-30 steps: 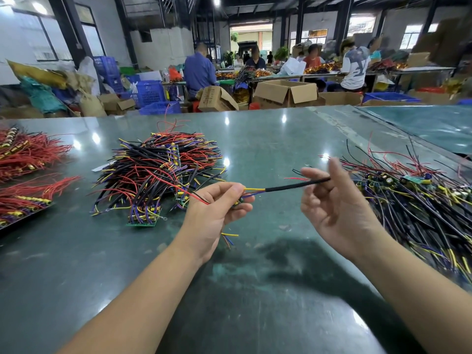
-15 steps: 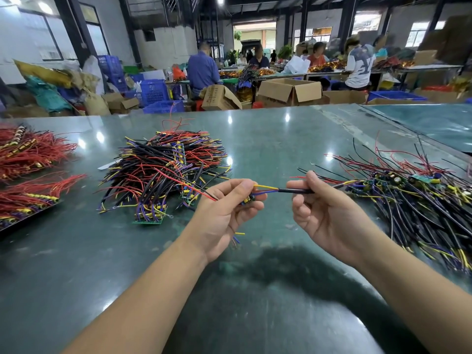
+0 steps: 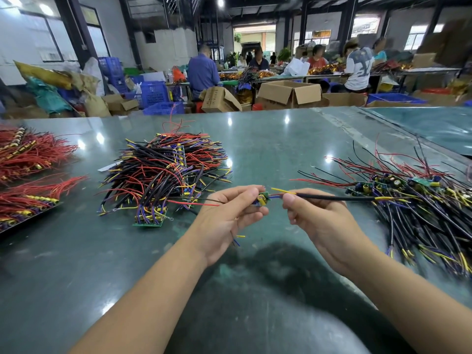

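Note:
My left hand (image 3: 227,215) pinches a small green circuit board (image 3: 262,199) with a yellow part, held above the green table (image 3: 255,139). Red, black, blue and yellow wires trail from the board. Just to its right, my right hand (image 3: 321,221) grips a black sleeve (image 3: 334,198) that runs over the board's yellow and blue wires, close to the board. The sleeve's far end points right, with a yellow wire sticking out of it.
A heap of wired boards (image 3: 163,175) lies left of my hands, and a looser heap of wired boards (image 3: 419,200) spreads on the right. Red wire bundles (image 3: 28,154) fill the left edge. Cardboard boxes (image 3: 288,94), blue crates (image 3: 153,94) and seated people (image 3: 204,70) lie beyond the table.
My right hand has closed on the black sleeve and slid left along the wires, until it sits next to my left hand. The small board now shows between my left fingers.

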### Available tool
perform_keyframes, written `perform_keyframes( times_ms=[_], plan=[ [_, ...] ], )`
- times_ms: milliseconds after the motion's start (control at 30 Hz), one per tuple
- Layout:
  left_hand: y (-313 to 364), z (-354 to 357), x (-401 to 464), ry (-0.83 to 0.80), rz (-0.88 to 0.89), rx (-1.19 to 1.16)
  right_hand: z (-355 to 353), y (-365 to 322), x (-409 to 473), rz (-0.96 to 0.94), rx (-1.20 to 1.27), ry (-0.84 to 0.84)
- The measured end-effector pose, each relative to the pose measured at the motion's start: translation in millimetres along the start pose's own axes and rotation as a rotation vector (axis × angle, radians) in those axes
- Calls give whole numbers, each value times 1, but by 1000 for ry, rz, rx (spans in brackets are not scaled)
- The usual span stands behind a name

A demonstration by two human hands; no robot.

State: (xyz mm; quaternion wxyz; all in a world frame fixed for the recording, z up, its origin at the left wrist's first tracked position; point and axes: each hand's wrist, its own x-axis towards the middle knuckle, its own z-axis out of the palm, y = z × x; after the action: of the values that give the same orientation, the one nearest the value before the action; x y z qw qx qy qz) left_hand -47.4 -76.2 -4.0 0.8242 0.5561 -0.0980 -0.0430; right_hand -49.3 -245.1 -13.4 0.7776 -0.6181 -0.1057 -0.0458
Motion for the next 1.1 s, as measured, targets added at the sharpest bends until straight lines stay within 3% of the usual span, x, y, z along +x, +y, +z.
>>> perform_keyframes(
  times_ms=[133, 233, 567, 833, 1100],
  plan=[
    [1, -1, 1, 4, 5, -35, -2, -4, 3, 45, 243, 48],
    [-1, -1, 2, 15, 29, -39, -2, -6, 3, 104, 295, 32],
    [-2, -5, 1, -53, 23, 41, -4, -9, 5, 126, 332, 101],
    [-3, -4, 2, 45, 58, 151, -2, -8, 3, 135, 238, 75],
    [-3, -1, 3, 65, 52, 112, -1, -5, 1, 118, 166, 97]
  ],
)
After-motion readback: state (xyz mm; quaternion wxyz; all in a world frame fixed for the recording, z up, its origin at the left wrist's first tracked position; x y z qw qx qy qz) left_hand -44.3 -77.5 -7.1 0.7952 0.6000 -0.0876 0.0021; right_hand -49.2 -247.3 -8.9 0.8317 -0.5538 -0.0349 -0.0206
